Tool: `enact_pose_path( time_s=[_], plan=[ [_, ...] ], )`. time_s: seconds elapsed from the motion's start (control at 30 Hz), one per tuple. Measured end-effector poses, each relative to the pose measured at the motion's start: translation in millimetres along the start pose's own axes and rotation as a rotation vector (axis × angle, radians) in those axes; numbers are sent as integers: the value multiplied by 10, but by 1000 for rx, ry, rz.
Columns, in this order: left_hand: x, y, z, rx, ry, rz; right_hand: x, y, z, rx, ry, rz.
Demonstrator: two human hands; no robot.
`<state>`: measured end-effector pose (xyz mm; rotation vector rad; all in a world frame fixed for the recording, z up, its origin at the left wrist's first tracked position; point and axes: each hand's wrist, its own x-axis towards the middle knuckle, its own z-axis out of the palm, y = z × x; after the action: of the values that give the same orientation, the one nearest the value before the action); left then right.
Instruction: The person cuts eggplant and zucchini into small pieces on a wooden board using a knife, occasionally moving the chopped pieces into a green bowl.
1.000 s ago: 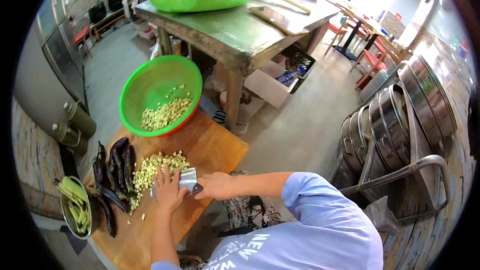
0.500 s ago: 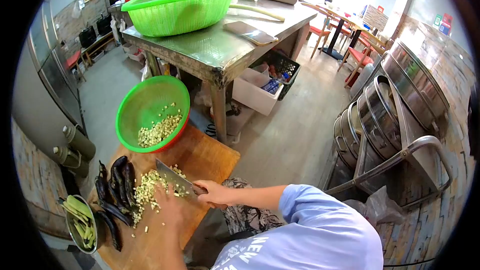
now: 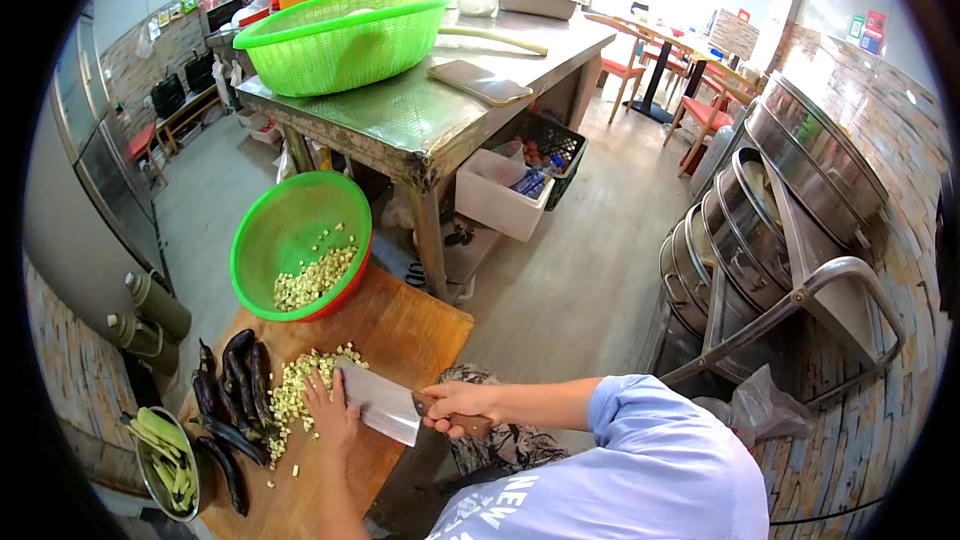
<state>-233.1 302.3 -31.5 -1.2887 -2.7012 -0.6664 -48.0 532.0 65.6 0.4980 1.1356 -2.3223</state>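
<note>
The right hand [image 3: 455,405] has its grip closed around the dark handle of a cleaver [image 3: 380,406]. The cleaver blade is broad and flat, tilted so its face shows to the camera, and its far end lies close beside the left hand [image 3: 328,410]. The left hand rests palm down on the wooden cutting board [image 3: 410,325], fingers spread and holding nothing, its fingertips touching the near edge of the pile of diced pale-green vegetable [image 3: 300,385].

The pile lies on the left part of the cutting board. Loose pieces are scattered on the board below and left of it. Several whole dark purple eggplants [image 3: 235,385] lie side by side at the left edge of the board, just beside the pile.

A round green colander [image 3: 268,240] sits at the far end of the board, tilted toward the camera, and holds more diced vegetable in its lower part. A metal bowl [image 3: 160,460] of green strips stands at the lower left, beside the eggplants.

Beyond the board stands a steel worktop [image 3: 410,115]. It carries a larger green basket [image 3: 340,30], a phone [image 3: 480,83] and a long pale stalk [image 3: 495,38]. Stacked metal steamers [image 3: 780,200] stand at the right.
</note>
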Motion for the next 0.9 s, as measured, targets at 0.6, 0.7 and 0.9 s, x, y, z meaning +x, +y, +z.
enact_pose_path(
  time_s=[0.6, 0.7, 0.9],
  plan=[
    [-378, -55, -791, 186, -131, -260, 47, 356, -646, -22, 37, -123],
    [-558, -615, -711, 293, 270, -321, 51, 307, -552, -4, -2, -95],
    [-1469, -1502, -994, 305, 833, -808, 80, 319, -701, 102, -24, -66]
  ],
)
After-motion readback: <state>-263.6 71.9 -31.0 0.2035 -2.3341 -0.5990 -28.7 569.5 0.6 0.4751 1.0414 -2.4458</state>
